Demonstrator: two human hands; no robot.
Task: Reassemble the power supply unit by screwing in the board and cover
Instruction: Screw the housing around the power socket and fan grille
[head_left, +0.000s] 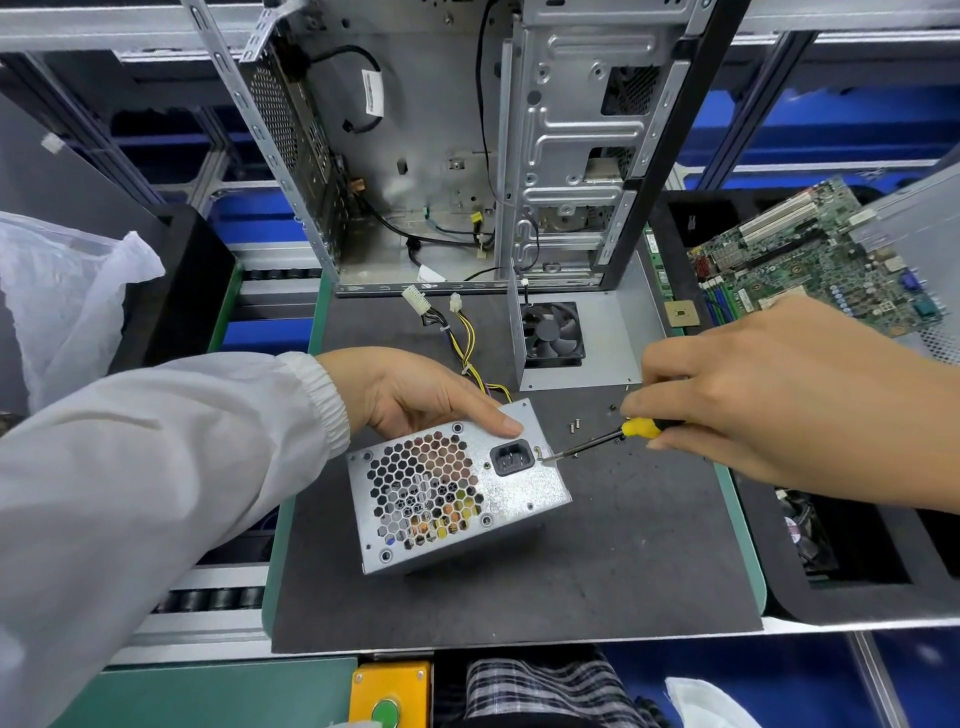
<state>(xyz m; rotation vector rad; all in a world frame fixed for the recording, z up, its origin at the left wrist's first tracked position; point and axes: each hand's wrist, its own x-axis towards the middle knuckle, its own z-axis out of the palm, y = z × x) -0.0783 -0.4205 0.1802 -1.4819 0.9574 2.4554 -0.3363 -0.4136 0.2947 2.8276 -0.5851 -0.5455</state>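
Head view, hands outward.

Right hand (769, 400): fingers curled round the yellow-and-black handle of a screwdriver (613, 436). Shaft runs from upper right down to lower left; tip sits at a small screw (538, 453) just right of the power socket (511, 457).

Left hand (415, 392): white sleeve, reaching in from the left. Fingers wrap the far top edge of the power supply unit (457, 493), forefinger laid flat along the rim just above the socket. Clamped on the box, bracing it.

Power supply unit: silver metal box standing on the dark mat (519, 597), just below both hands. Honeycomb grille face turned up toward the camera. Long axis of that face runs lower left to upper right. Yellow and black cables (465, 338) leave its far side, ending in white plugs.

Key relation: socket-side screw lies at the right end of the face, nearer the right hand; screwdriver meets the face at a slant from the right, roughly along the long axis. Judged step: driving a socket screw while the other hand holds the box against the push.

Loose screws (574, 427): on the mat between box and right hand.

Cover with fan (571, 338): grey sheet-metal piece lying behind the box, apart from it, not yet fitted.

Computer case (441, 145): open, upright, at the back.

Circuit board (810, 254): far right, in a black tray.
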